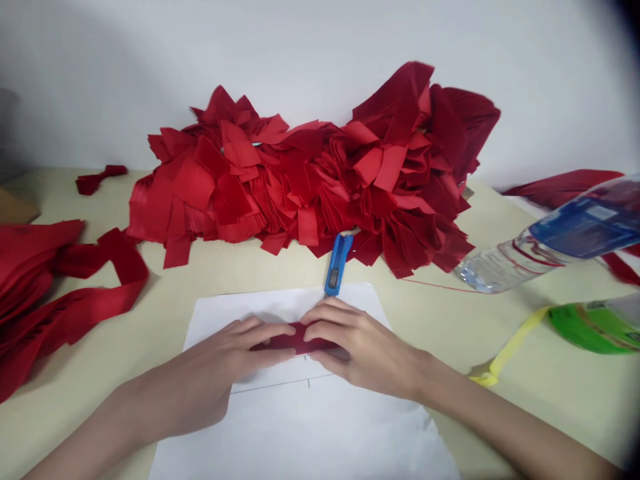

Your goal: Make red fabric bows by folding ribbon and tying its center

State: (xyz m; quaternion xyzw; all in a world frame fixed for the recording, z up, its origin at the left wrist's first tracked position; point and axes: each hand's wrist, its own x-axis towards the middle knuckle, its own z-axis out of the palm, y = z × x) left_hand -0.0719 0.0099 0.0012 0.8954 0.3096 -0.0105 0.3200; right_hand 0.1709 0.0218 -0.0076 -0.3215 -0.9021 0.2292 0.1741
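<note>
A small piece of red fabric lies on a white paper sheet with a thin pencil line across it. My left hand presses on the fabric's left end, fingers pressed together over it. My right hand covers its right end, fingers curled down on it. A blue utility knife rests at the paper's far edge, just beyond my right fingers.
A big heap of folded red fabric pieces fills the back of the beige table. Long red strips lie at the left. At the right lie a tipped clear water bottle, a green-lidded container and a yellow strap.
</note>
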